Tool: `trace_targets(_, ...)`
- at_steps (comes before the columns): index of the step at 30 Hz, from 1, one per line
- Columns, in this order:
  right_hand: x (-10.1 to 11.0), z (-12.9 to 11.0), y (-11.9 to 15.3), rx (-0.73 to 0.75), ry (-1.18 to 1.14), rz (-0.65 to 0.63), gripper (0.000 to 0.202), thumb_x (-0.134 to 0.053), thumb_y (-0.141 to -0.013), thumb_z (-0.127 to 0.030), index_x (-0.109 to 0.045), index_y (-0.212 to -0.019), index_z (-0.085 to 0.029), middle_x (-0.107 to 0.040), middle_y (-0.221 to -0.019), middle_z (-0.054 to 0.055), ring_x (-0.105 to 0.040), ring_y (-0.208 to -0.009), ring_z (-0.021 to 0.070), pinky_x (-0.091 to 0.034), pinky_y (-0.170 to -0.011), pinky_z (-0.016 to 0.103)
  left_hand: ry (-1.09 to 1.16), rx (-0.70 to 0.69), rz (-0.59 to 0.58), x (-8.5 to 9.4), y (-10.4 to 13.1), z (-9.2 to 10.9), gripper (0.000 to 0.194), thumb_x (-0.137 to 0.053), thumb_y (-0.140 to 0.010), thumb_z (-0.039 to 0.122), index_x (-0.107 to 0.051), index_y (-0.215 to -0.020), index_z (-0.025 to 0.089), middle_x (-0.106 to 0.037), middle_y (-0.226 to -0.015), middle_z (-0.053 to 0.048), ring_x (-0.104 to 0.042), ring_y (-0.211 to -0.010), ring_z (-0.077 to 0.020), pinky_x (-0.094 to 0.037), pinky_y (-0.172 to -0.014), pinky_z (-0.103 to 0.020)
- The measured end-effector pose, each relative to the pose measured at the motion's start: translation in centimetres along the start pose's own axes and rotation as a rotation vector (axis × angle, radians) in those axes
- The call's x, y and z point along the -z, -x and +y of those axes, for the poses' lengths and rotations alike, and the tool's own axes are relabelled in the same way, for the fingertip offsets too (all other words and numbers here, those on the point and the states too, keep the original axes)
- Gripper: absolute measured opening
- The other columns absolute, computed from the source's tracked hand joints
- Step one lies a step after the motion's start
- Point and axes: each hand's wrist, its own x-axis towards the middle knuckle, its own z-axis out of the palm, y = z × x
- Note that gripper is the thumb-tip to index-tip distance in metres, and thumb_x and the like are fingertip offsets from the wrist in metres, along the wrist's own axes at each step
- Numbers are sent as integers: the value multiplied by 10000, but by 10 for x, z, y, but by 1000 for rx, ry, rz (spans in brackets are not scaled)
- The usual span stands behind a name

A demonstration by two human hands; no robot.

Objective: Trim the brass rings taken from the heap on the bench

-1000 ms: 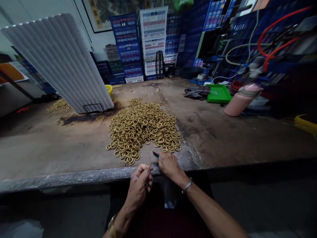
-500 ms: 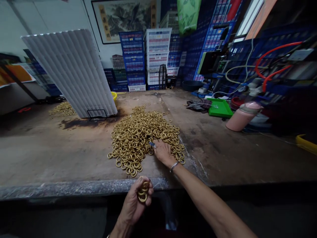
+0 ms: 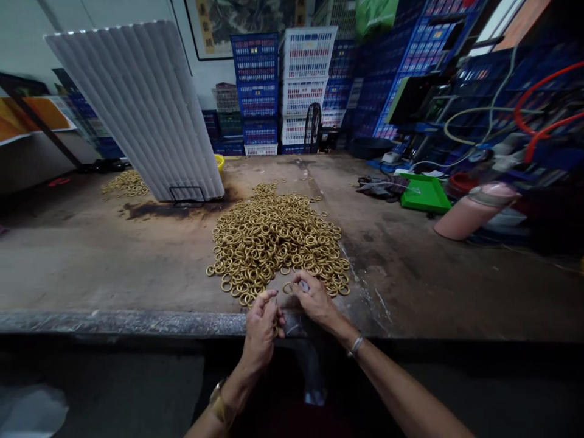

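Right hand (image 3: 316, 302) pinches a gold ring (image 3: 284, 288) at lower centre; left hand (image 3: 261, 325) curls around more rings (image 3: 275, 329). Better grip each lightly by its rim.

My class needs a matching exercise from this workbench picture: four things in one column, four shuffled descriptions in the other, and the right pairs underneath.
Column 1
1. Right hand
2. Pile of rings
3. Corrugated panel
4. Bottle

Column 2
A. Pink, on the right side of the picture
B. Pale grey, with a black wire frame at its foot
C. Has a single ring at its fingertips
D. Gold-coloured, heaped on the bench

Right pairs: 1-C, 2-D, 3-B, 4-A
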Motion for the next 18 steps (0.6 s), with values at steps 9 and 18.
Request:
trace_targets(9, -9, 1, 33, -193, -404, -92, 165, -498, -727, -343, -449, -687, -191, -440, -506, -64, -361, -450, 70, -305, -451, 178, -265, -38, -51, -1, 4, -7, 335, -544, -719, 478, -528, -722, 144, -458, -553, 39, -428, -432, -54, -338, -356, -138)
trace_targets(18, -11, -6, 31, -217, -301, -50, 156, -527, -677, -311, -469, -620, -178, -439, -525, -60, -386, -508, 74, -320, -495, 179, -145, 134, -179, -1, 11, -5, 339, -560, -701, 492, -464, -727, 168, -472, -568, 49, -424, -405, -50, -295, -338, -140)
